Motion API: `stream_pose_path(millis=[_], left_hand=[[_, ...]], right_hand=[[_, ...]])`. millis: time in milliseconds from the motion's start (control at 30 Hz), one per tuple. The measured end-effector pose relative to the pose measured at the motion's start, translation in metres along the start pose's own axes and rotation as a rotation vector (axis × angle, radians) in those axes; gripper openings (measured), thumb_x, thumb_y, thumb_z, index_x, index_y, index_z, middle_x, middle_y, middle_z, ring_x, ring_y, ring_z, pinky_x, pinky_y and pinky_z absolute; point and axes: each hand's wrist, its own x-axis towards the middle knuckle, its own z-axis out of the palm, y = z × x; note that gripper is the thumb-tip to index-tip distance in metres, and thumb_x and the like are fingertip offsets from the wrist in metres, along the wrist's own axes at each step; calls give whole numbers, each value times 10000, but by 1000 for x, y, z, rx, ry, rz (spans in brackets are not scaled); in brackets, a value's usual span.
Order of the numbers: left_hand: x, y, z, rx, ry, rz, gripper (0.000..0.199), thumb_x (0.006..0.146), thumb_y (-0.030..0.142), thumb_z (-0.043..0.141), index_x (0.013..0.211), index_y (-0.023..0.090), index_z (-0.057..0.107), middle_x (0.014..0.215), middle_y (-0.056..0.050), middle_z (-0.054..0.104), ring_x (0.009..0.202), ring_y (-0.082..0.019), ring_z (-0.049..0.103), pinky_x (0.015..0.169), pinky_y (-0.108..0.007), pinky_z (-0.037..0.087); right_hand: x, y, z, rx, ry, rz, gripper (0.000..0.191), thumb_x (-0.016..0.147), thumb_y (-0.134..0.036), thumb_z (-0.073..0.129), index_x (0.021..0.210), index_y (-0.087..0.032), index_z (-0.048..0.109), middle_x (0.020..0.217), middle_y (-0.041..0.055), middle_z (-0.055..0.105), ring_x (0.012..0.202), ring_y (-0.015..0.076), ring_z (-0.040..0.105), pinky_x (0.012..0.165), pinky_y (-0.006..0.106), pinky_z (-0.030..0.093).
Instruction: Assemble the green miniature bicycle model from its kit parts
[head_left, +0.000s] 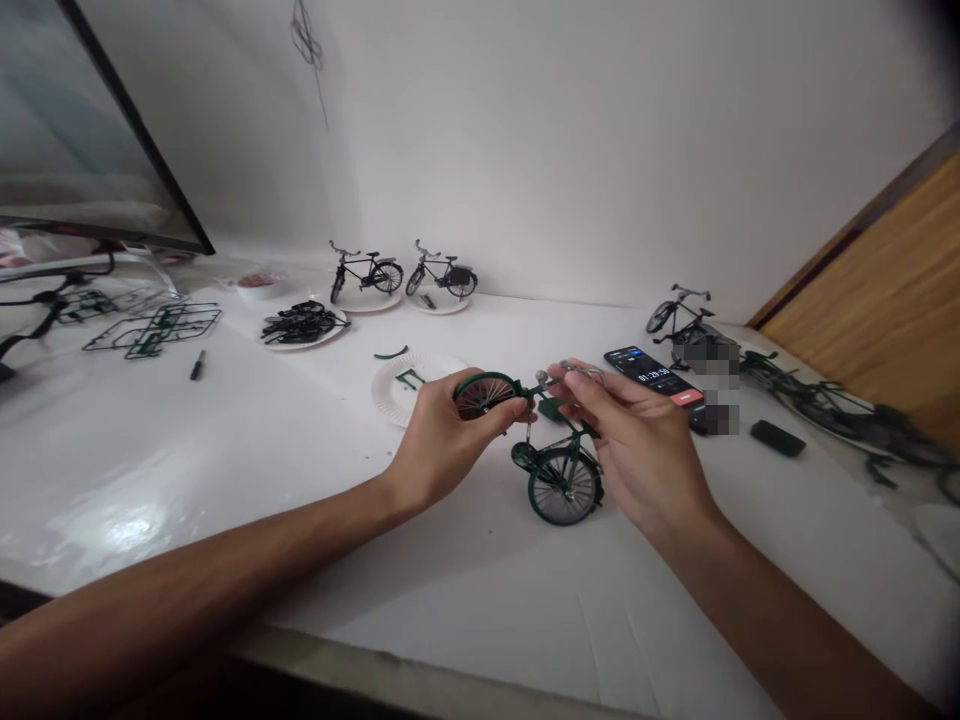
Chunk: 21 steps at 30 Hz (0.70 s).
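Note:
A green model bicycle (564,486) is held tilted above the white table, one spoked wheel toward the upper left and the other low at the right. My left hand (442,440) is closed around the upper left wheel, thumb and fingers pinching near its hub and fork. With thumb and fingers together, my right hand (637,430) grips the grey handlebar (592,371) at the top of the frame. Behind my left hand, a white paper plate (386,388) carries a small green part (410,379). A curved green piece (391,353) lies at its far edge.
Two black model bicycles (367,277) stand on plates by the wall. Black parts (300,322) fill another plate. Green part frames (161,328) and a small screwdriver (198,365) lie left. A phone (652,375) and more bicycles (840,408) are right; a monitor (82,130) stands left.

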Motion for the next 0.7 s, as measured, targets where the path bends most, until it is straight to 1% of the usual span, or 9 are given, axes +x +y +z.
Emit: stream_pose_path(millis=[67, 167, 300, 367, 533, 700], left_hand=[[0, 0, 0, -6, 7, 3, 147, 864, 277, 670, 837, 132, 676, 857, -64, 766, 791, -173, 710, 685, -247, 553], [-1, 1, -1, -18, 7, 6, 145, 860, 276, 676, 831, 134, 682, 853, -58, 765, 788, -168, 706, 687, -243, 550], [-2, 2, 0, -55, 3, -14, 133, 855, 260, 683, 835, 129, 690, 853, -53, 765, 782, -155, 699, 677, -227, 539], [-2, 2, 0, -70, 1, -22, 129, 859, 253, 678, 834, 127, 692, 853, -50, 764, 775, -145, 695, 671, -215, 530], [-1, 1, 0, -71, -16, -54, 184, 890, 294, 644, 816, 134, 696, 847, -57, 759, 793, -151, 683, 649, -217, 501], [-1, -2, -1, -116, -18, -80, 201, 892, 321, 645, 846, 130, 688, 871, -76, 753, 861, -188, 694, 696, -245, 515]], right_hand=[[1, 0, -1, 10, -27, 25, 221, 752, -331, 796, 934, -210, 768, 1040, 67, 762, 933, 199, 709, 879, 378, 563], [0, -1, 0, 8, -26, 34, 207, 732, -325, 809, 905, -216, 774, 1016, 59, 766, 923, 199, 714, 898, 388, 560], [-1, -1, 2, -16, -17, 33, 180, 740, -319, 802, 885, -216, 780, 956, 57, 773, 879, 199, 721, 851, 380, 579], [-2, 0, 3, -31, -8, -4, 165, 752, -313, 794, 882, -211, 784, 922, 54, 778, 854, 194, 723, 829, 367, 589], [-6, 7, 4, -113, 48, -99, 182, 779, -319, 775, 928, -215, 788, 927, 40, 783, 862, 194, 731, 857, 367, 602], [-9, 10, 5, -183, 66, -153, 214, 799, -355, 753, 964, -223, 788, 904, 35, 784, 775, 192, 732, 774, 370, 623]])
